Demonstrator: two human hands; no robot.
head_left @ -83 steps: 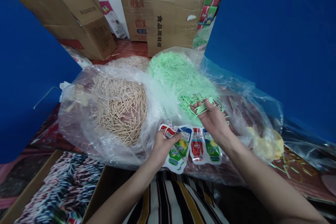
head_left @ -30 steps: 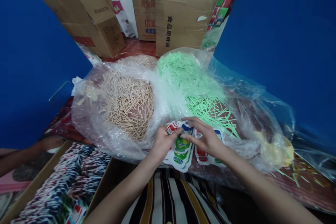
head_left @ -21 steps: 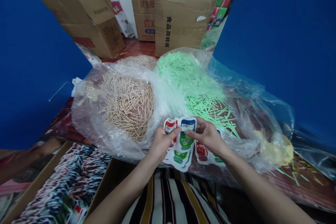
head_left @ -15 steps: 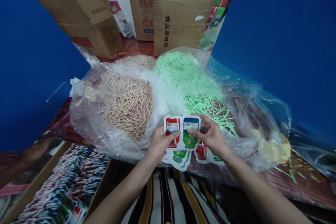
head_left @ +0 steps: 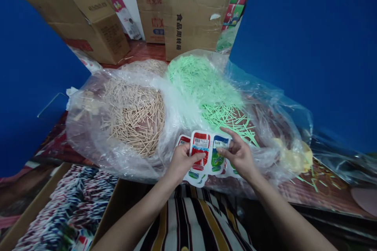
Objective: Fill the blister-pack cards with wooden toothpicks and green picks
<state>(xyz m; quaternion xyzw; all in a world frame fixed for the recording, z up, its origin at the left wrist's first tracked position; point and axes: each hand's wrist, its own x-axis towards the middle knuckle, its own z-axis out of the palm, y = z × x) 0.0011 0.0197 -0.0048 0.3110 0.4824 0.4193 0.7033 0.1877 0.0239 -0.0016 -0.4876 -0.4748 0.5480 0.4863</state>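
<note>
A flat can-shaped packet pair, one half red (head_left: 200, 144) and the other a green and blue Sprite half (head_left: 217, 160), is held up over the near table edge. My left hand (head_left: 180, 161) pinches the red half, thumb on its front. On the Sprite half lies the thumb of my right hand (head_left: 242, 157), its index finger stretched out above the top edge. More of these packets (head_left: 198, 179) show below and behind the held one, partly covered; another red one (head_left: 184, 140) peeks out by my left fingers.
Beyond my hands, clear plastic bags hold beige sticks (head_left: 144, 125) and green sticks (head_left: 226, 117). An open carton (head_left: 110, 200) full of packets stands at lower left, near a blurred arm of another person (head_left: 29, 184). Cardboard boxes (head_left: 194, 19) line the back; blue panels flank both sides.
The held packet has shifted slightly right and tilted. Another red packet now shows beside my left fingers. The whole view has moved, so the background sits a little further left.
</note>
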